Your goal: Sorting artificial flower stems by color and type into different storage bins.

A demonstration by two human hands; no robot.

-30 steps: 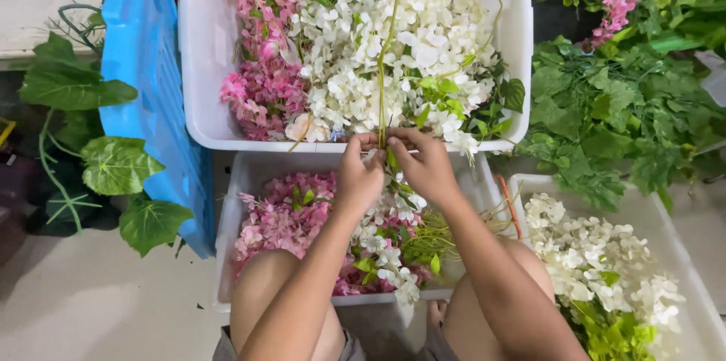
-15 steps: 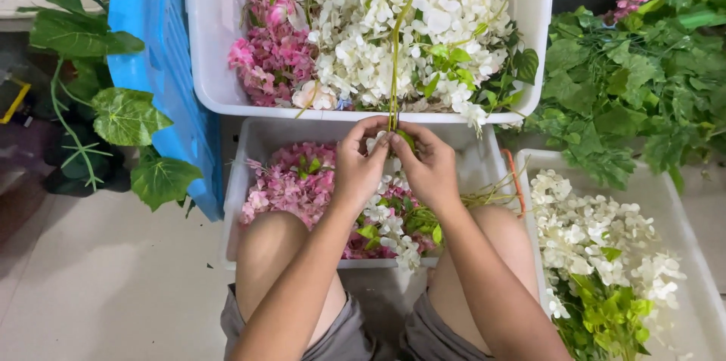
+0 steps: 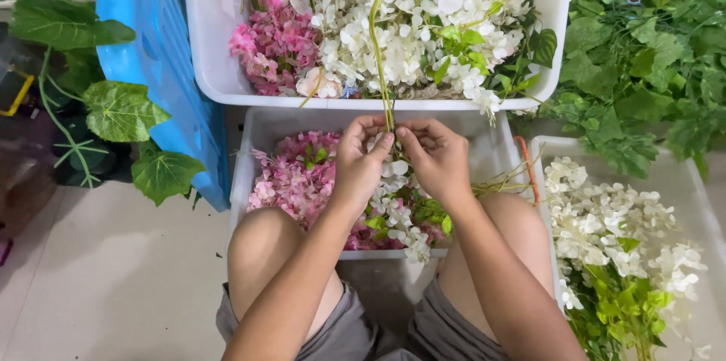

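While I pinch the thin green stems (image 3: 382, 51) between both sets of fingertips, my left hand (image 3: 361, 161) and right hand (image 3: 435, 155) meet just over the near white tub (image 3: 261, 134), the one half full of pink blossoms (image 3: 291, 176) and a few white ones. Both hands are closed narrow on the stems' lower end, thumbs pressed against forefingers; the stems rise straight from that pinch across the rim of the far white tub (image 3: 212, 66) and over its heap of white flowers (image 3: 412, 21). I judge the work here is a matter of gripping low and firm, so the stems line up side by side instead of crossing, and of keeping my wrists close so nothing slips apart. The stems look springy and slight, so I would squeeze only enough to hold them, not crush them. The loose strands (image 3: 499, 179) trailing under my right wrist could snag, so I would keep my forearm lifted clear of them
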